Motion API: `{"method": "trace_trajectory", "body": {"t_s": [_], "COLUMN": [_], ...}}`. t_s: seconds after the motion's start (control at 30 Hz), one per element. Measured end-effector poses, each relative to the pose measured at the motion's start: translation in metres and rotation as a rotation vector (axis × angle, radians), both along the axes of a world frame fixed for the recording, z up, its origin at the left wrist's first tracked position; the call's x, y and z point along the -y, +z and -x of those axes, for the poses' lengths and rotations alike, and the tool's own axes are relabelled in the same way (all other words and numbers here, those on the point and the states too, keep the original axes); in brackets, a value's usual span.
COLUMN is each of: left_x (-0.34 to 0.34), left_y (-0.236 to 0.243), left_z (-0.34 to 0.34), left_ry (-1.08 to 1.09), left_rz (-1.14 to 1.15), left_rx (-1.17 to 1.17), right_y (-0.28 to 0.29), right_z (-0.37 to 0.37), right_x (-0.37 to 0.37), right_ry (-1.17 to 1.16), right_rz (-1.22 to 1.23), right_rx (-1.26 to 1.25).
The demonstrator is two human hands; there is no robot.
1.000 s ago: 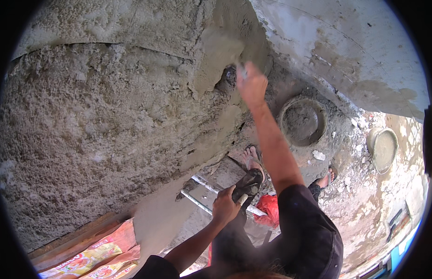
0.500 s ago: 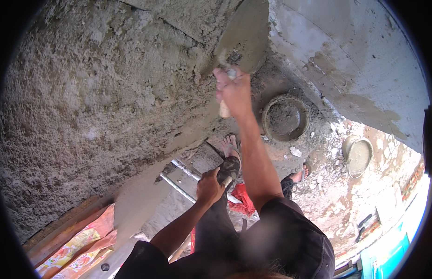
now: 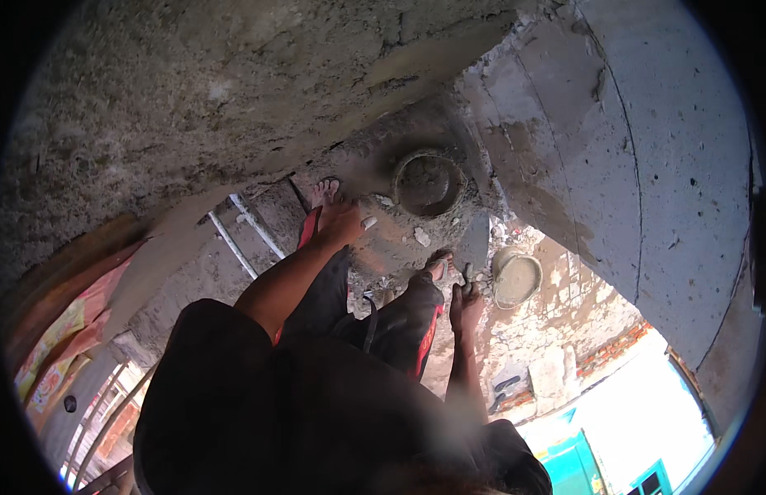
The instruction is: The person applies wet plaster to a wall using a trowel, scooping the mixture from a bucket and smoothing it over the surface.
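My left hand (image 3: 337,221) rests on my left knee with fingers curled over it and a pale piece, hard to identify, at its thumb side. My right hand (image 3: 467,307), low at the right of my legs, grips a trowel (image 3: 482,239) with its grey blade pointing upward. Above that hand sits a round basin of mortar (image 3: 426,183) among rubble, and just right of it a second pale bucket (image 3: 517,280) holds grey mix.
A rough plastered wall (image 3: 152,99) spans the upper left. A grey cracked concrete surface (image 3: 663,148) slants along the right. White poles (image 3: 259,227) lie left of my feet, printed sacking (image 3: 57,330) at the lower left, bright turquoise panels (image 3: 568,458) at the lower right.
My right hand has dropped from the wall to low at my right side with the trowel. The view has swung, bringing more of my body and the right-hand surface into sight.
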State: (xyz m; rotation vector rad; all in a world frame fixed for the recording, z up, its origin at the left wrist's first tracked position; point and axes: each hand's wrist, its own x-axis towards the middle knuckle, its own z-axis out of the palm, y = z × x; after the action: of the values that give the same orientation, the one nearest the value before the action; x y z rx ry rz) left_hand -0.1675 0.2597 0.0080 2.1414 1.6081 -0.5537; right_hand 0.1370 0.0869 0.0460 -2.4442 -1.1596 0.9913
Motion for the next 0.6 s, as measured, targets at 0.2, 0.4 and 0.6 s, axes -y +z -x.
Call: {"method": "trace_trajectory", "body": {"t_s": [0.2,0.4,0.6], "left_x": [0.034,0.098,0.104], "left_y": [-0.088,-0.151,-0.243], "left_z": [-0.119,-0.211,-0.251], "left_ry": [0.776,1.786,2.219], "left_rz": [0.239,0.837,0.811], "left_rx": [0.554,0.839,1.127], "right_y": [-0.007,0.044,0.082], "right_z": [-0.121,-0.194,-0.235], "right_x": [0.15,0.156,0.18], "right_ry": [-0.289,-0.519,-0.267], "right_rz": [0.294,0.387,0.66], "right_rx": [-0.296,-0.473,-0.15]}}
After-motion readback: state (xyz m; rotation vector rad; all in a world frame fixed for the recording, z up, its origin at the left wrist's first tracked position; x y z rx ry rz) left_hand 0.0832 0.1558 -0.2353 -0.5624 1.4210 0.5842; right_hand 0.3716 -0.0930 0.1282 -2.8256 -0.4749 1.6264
